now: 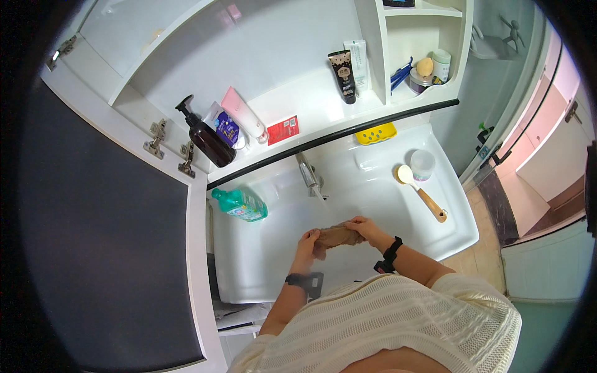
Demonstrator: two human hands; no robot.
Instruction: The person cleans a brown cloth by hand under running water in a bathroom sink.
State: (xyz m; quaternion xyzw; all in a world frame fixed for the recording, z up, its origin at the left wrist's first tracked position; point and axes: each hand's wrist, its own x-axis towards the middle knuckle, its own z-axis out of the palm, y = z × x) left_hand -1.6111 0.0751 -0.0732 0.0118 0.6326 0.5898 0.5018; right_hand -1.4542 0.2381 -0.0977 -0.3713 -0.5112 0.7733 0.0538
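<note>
A wet-looking brown cloth (338, 236) is stretched between my two hands over the white washbasin (275, 265). My left hand (308, 245) grips its left end, and my right hand (366, 228) pinches its upper right edge. Just beyond the cloth, water runs from the metal faucet (308, 171) into the basin. Both wrists carry black straps with small devices. The exact kind of cloth cannot be told.
On the basin's left stands a green bottle (242, 205); on its right lie a wooden-handled brush (426, 198) and a clear cup (422, 164). A yellow soap dish (377, 134) sits behind. Bottles and tubes line the cabinet shelf (308, 102). An open cabinet door (196, 261) flanks my left.
</note>
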